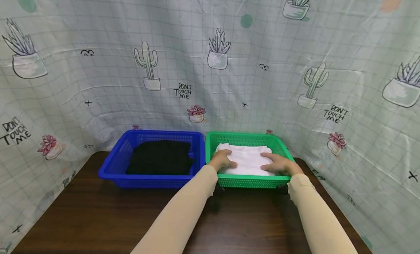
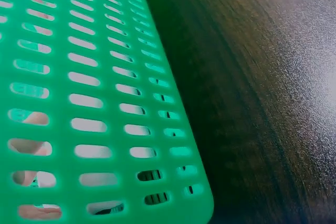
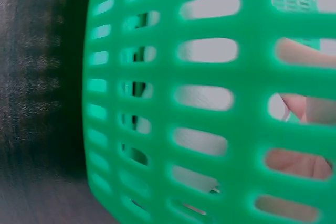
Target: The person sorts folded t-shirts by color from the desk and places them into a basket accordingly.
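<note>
White folded cloth (image 1: 247,160) lies in a green perforated basket (image 1: 252,181) at the right of the table in the head view. My left hand (image 1: 223,160) reaches over the front rim and touches the cloth's left side, thumb and a finger spread on top. On the opposite side my right hand (image 1: 278,164) rests on the cloth in much the same way. My other fingers are hidden. Both wrist views look through the basket's front wall, where the white cloth (image 3: 207,51) and parts of the right hand (image 3: 294,162) show in the slots.
A blue basket (image 1: 147,176) with folded black cloth (image 1: 160,157) stands left of the green one, almost touching it. Both sit on a dark wooden table (image 1: 108,214). A cactus-print curtain (image 1: 183,39) hangs behind and along the sides.
</note>
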{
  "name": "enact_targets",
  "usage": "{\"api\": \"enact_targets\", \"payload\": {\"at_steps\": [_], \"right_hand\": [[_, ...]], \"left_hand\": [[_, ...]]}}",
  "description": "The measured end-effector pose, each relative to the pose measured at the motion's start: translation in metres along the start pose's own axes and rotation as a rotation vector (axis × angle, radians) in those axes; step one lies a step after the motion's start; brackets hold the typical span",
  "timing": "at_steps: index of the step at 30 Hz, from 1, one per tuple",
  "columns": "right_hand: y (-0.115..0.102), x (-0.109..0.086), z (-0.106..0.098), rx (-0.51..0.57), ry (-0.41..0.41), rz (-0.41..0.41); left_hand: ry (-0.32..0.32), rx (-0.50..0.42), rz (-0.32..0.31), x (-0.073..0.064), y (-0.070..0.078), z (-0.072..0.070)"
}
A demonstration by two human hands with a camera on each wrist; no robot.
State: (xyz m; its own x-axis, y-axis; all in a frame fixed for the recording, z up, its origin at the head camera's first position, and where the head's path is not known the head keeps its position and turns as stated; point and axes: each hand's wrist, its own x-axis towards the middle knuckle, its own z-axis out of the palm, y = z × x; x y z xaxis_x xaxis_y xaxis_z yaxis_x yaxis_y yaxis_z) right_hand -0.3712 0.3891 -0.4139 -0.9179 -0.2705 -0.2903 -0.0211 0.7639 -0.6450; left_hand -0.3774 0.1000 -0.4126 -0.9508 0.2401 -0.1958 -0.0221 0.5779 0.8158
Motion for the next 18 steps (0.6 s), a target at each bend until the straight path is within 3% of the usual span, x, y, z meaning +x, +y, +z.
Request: {"api": "enact_targets", "payload": {"at_steps": [3, 6, 10, 13, 18], "right_hand": [[-0.006, -0.001, -0.003, 0.059, -0.024, 0.007], [-0.010, 0.000, -0.003, 0.045, -0.046, 0.002], [-0.016, 0.000, -0.001, -0.089, -0.051, -0.033], [-0.022, -0.002, -0.001, -0.172, -0.037, -0.032], [-0.031, -0.014, -0.008, -0.289, -0.027, 0.031]], "left_hand": [[-0.022, -0.020, 0.011, -0.001, 0.000, -0.004], [-0.040, -0.044, 0.018, -0.001, -0.001, -0.008], [-0.066, -0.030, 0.009, -0.001, 0.000, -0.009], [-0.122, -0.009, 0.012, -0.003, 0.004, -0.010], [-0.220, -0.013, 0.084, -0.015, 0.013, -0.019]]}}
